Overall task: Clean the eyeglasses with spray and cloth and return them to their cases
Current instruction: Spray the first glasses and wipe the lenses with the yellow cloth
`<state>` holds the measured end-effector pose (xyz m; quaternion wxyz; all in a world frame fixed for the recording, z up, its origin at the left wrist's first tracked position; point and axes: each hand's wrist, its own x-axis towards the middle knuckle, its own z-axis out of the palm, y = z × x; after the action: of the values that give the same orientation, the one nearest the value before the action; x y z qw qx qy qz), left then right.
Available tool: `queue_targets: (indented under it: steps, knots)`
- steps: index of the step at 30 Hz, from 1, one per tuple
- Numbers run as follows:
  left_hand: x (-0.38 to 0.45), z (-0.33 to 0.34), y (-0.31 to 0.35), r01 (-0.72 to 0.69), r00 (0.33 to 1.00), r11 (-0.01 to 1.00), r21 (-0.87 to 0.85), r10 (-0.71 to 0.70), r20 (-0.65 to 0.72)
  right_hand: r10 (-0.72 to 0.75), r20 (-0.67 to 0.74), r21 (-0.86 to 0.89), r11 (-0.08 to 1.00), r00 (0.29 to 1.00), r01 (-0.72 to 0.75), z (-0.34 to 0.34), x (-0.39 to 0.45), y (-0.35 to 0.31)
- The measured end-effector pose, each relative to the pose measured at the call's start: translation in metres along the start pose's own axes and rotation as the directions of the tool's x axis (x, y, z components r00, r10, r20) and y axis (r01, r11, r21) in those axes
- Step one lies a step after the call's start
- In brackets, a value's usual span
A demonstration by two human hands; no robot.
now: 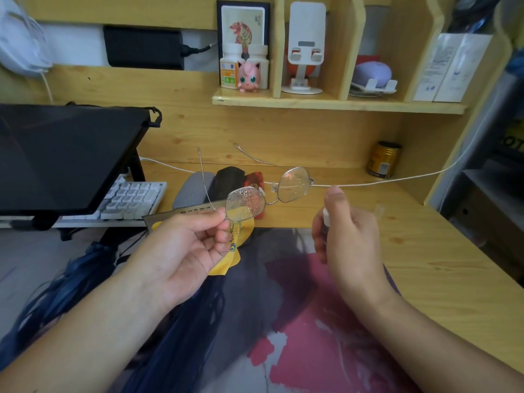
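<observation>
My left hand (pixel 187 251) pinches thin metal-framed eyeglasses (pixel 269 191) by the outer edge of one lens and holds them above the desk, arms unfolded and pointing away. Both lenses carry droplets. My right hand (pixel 348 236) grips a small clear spray bottle (pixel 326 218), thumb on its white nozzle, which points toward the glasses. A yellow cleaning cloth (pixel 231 256) lies on the desk under my left hand. Behind the glasses lie a grey case (pixel 192 191), a black case (pixel 226 182) and a red case (pixel 255 180), side by side.
A dark monitor (pixel 65 157) on a stand covers a white keyboard (pixel 133 199) at left. A white cable (pixel 382 181) runs across the wooden desk (pixel 425 251). A gold can (pixel 383 159) stands at back right. A printed mat (pixel 297 321) covers the near desk. Shelves above hold bottles and a pink figure.
</observation>
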<state>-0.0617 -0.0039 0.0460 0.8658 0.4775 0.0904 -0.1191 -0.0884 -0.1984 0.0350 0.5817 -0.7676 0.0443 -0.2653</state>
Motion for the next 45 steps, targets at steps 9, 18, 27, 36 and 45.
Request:
queue_targets:
  steps: [9, 18, 27, 36, 45]
  knots:
    - [0.010, -0.008, 0.001, -0.096, 0.995, 0.992, 0.083, 0.098, -0.019, 0.119, -0.404, 0.098, 0.991, 0.907, -0.087, -0.054, 0.061, 0.029]
    - [0.016, -0.018, -0.001, -0.517, 0.806, 0.593, 0.617, 0.580, 0.117, 0.156, -0.558, -0.067, 0.970, 0.815, -0.232, -0.089, 0.077, 0.074]
    - [0.016, -0.021, 0.001, -0.636, 0.650, 0.369, 0.678, 0.730, 0.213, -0.138, -0.602, -0.310, 0.948, 0.786, -0.071, -0.093, 0.071, 0.070]
    - [0.018, -0.035, 0.022, -0.757, 0.541, 0.258, 0.600, 0.762, 0.356, -0.620, 0.262, -0.360, 0.649, 0.740, 0.671, -0.012, 0.023, 0.030]
    - [0.017, -0.035, 0.023, -0.788, 0.568, 0.311, 0.531, 0.701, 0.432, -0.630, 0.313, -0.326, 0.631, 0.710, 0.704, -0.001, 0.013, 0.030]
